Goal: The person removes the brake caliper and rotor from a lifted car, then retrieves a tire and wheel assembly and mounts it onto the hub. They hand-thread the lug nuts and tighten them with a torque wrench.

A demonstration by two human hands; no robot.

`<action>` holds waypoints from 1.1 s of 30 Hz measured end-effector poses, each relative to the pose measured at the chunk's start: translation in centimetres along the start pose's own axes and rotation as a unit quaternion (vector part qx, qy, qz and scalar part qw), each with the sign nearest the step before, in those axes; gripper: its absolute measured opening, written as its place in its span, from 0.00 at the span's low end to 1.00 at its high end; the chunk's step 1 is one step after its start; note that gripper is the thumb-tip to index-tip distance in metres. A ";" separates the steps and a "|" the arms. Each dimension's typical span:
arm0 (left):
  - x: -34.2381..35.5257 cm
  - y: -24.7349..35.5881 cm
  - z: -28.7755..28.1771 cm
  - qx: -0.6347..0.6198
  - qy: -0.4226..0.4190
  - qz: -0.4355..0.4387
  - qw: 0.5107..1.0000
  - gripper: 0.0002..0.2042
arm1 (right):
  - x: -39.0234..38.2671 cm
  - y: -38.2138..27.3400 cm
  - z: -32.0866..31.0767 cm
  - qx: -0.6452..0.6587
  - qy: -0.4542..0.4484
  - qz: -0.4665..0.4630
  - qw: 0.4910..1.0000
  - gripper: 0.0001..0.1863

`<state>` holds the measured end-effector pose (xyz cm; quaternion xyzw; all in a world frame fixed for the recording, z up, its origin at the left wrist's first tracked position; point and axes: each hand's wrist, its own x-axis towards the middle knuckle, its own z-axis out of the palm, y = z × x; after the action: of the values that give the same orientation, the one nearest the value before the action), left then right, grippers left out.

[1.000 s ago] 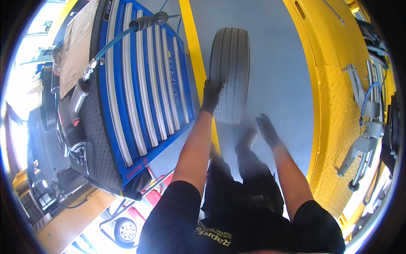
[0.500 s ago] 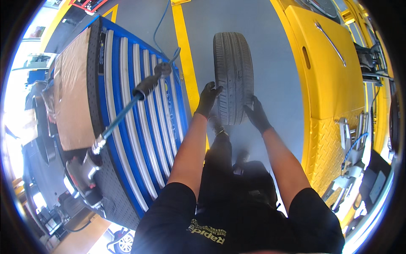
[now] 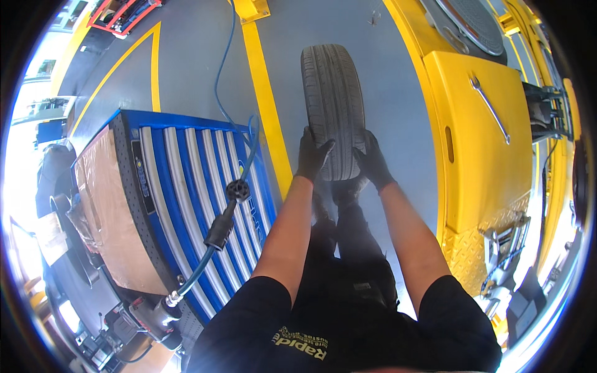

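Head view is showing 2 dark-gloved hands flanking a tire, which is standing upright beyond the person's feet, above the gray floor and right of a yellow line. The left hand is spreading, its thumb lying on the tread and its fingers lining the left side. The right hand is also spreading, touching the right edge. A blue drawer chest is standing at left; 1 wrench is resting on yellow equipment at right.
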<state>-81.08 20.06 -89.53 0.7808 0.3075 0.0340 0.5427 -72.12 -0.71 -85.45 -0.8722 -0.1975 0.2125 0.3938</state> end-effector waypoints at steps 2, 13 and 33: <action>3.2 1.5 -0.6 0.022 -0.013 0.007 1.000 0.51 | 3.0 0.0 -0.2 -0.015 0.006 -0.014 1.000 0.43; 14.0 10.0 -0.1 0.179 -0.006 0.015 0.984 0.62 | 15.0 -2.1 -4.4 0.043 -0.045 -0.021 0.998 0.53; 48.4 8.6 -4.3 0.303 -0.087 0.018 0.949 0.61 | 44.2 -10.7 -6.5 -0.060 -0.062 0.031 0.996 0.49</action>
<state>-39.78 46.68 -93.87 0.9141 0.2407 -0.1187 0.3040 -33.78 24.52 -82.81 -0.8851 -0.2072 0.2661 0.3208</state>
